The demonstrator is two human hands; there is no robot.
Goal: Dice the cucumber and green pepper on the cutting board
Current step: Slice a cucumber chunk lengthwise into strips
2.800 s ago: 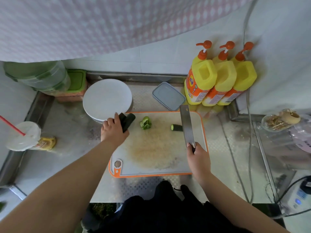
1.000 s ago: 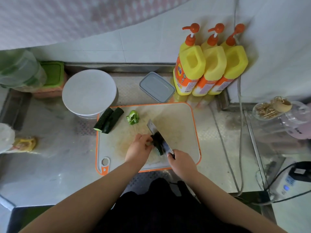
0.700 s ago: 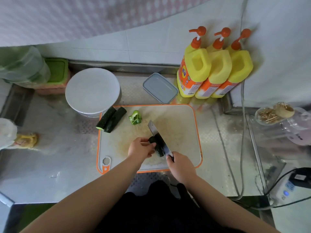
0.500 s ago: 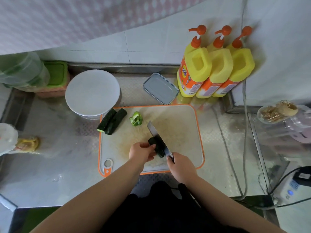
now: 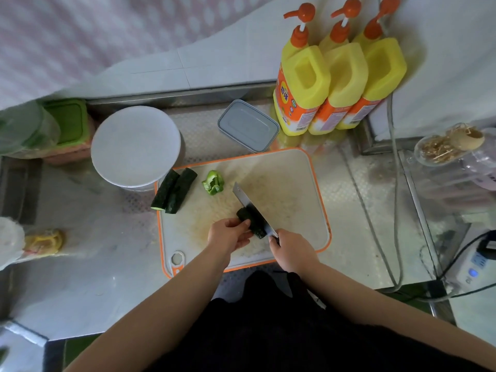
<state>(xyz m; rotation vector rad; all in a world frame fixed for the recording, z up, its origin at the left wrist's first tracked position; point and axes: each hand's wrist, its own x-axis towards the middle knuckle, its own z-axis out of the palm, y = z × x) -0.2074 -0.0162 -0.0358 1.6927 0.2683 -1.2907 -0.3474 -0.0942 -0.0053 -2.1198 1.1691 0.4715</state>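
Since 2.8 seconds ago, both hands have come to the near middle of the orange-rimmed white cutting board [image 5: 300,183], where the left hand [image 5: 228,234] pinches a short dark-green cucumber piece [image 5: 251,222] and the right hand [image 5: 291,249] grips the steel cleaver [image 5: 248,204] set against it. Two longer dark cucumber lengths [image 5: 173,194] overhang that board's far-left edge, with a crumpled bright-green pepper piece [image 5: 213,182] just right of them. Bare board lies right of the blade.

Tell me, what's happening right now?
Left hand holds cucumber piece. Right hand grips cleaver, blade on it. Green pepper waits, uncut. Nothing blocking.
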